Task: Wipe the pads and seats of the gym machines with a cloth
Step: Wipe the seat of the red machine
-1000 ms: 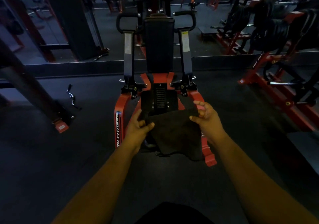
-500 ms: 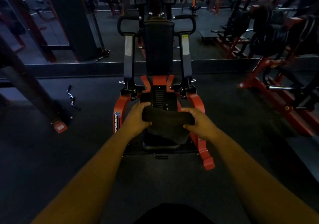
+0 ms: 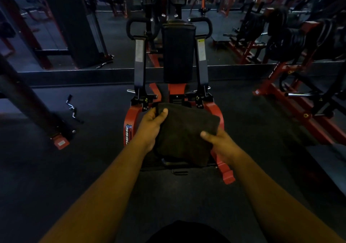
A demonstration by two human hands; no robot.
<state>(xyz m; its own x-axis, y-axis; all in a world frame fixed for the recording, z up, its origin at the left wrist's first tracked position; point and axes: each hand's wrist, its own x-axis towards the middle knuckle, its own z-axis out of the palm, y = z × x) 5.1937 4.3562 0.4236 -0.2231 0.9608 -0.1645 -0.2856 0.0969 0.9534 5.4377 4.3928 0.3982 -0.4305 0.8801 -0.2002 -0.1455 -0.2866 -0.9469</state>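
text: "NESS" | on: red frame (image 3: 131, 123) of machine, left side, reading vertically | other labels: illegible

Both bare forearms reach forward, side by side. Left hand (image 3: 151, 125) pinches the dark cloth (image 3: 184, 132) at its far corner, thumb on top — right hand (image 3: 218, 141) grips the near edge, thumb over, fingers tucked beneath.

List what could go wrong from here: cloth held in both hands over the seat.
1. The cloth is dark, and so is the back pad, in dim light: missed patches may go unseen.
2. The left hand and right hand hold it only at its edges; the hanging part could catch on the red frame.
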